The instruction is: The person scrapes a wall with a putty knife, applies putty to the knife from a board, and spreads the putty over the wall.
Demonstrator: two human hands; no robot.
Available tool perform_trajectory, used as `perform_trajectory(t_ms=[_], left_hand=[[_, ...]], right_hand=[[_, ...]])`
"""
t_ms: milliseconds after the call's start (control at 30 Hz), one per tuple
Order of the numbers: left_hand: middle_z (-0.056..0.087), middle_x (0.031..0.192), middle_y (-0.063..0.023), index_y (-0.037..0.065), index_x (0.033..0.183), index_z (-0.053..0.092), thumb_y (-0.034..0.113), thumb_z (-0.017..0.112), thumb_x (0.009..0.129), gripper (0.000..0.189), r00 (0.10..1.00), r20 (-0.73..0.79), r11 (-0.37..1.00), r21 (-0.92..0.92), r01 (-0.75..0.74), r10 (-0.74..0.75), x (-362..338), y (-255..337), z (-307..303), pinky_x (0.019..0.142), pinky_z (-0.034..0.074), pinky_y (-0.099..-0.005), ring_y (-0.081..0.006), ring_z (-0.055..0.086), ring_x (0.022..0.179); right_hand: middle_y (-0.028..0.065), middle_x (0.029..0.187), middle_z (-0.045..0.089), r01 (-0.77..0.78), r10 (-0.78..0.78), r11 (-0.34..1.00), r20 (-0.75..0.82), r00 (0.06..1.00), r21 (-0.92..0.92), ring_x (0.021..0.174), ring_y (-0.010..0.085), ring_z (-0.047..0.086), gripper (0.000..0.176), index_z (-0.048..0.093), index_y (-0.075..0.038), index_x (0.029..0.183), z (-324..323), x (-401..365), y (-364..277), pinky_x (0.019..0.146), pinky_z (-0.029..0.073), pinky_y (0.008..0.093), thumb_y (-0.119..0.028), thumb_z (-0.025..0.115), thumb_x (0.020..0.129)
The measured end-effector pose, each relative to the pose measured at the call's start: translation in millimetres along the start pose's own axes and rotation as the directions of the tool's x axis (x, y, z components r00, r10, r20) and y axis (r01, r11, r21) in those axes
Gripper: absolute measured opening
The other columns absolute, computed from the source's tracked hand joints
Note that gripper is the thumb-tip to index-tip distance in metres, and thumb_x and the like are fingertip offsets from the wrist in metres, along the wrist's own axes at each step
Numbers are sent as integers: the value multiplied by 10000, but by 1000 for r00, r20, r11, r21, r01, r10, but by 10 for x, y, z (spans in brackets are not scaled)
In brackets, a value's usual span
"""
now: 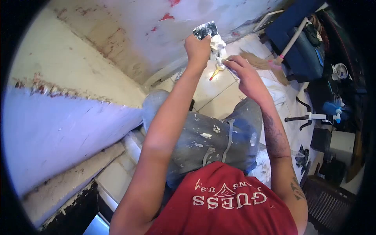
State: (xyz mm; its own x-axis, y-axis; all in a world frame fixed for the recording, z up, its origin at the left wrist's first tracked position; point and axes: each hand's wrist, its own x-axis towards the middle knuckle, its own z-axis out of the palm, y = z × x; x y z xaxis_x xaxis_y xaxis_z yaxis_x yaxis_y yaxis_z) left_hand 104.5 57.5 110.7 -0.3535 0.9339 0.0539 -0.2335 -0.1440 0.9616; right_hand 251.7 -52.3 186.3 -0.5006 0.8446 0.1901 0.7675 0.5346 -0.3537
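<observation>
My left grip [197,50] is pinching the dark plate [205,29] above the floor [219,100], my right grip [247,76] is hovering near the white paste [217,43], its closure unclear, and any tilting is risking dropped paste.

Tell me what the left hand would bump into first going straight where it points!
Probably the red-flecked wall, met first by the dark plate that the left hand holds; how far off is unclear.
</observation>
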Motion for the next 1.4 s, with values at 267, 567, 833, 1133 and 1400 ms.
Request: perform_trajectory(t_ms=[267,567,833,1133,1400], left_hand=[[625,817,-29,1,892,629,-5,607,777,117,993,-25,924,-368,100,-117,28,545,-193,649,441,-285,-102,552,708],[651,845,-78,-62,972,604,36,644,775,224,825,522,966,-7,258,-217,-411,560,121,651,480,-272,-148,603,715],[637,794,-49,-35,898,623,-6,612,797,106,794,519,898,-106,427,-316,-275,527,127,622,474,-248,-105,594,692],[631,766,-50,-32,897,627,-11,601,789,113,792,504,873,-137,468,-345,-303,605,86,601,462,-269,-101,569,660],[636,759,-58,-40,880,628,1,593,790,104,810,495,906,-100,412,-314,-298,578,57,591,461,-279,-111,579,654]], right_hand=[[98,1136,545,-231,271,576,84,959,784,1107,247,498,714,467,-47,1246,1006,24,465,942,383,318,164,424,565],[124,1129,510,146,691,-187,24,723,971,942,208,541,612,435,-33,1230,2055,1704,106,804,470,322,118,412,637],[185,1164,408,-92,686,651,-531,497,754,1113,349,417,562,378,-5,1247,1934,2350,-174,956,332,400,68,512,707],[233,1204,342,-150,480,863,-687,545,483,1144,409,340,610,372,20,1228,2022,2478,-724,995,274,463,38,554,646],[171,1158,413,72,510,765,-671,539,640,1087,322,435,554,415,-19,1220,2224,2165,-221,961,340,389,81,481,679]])
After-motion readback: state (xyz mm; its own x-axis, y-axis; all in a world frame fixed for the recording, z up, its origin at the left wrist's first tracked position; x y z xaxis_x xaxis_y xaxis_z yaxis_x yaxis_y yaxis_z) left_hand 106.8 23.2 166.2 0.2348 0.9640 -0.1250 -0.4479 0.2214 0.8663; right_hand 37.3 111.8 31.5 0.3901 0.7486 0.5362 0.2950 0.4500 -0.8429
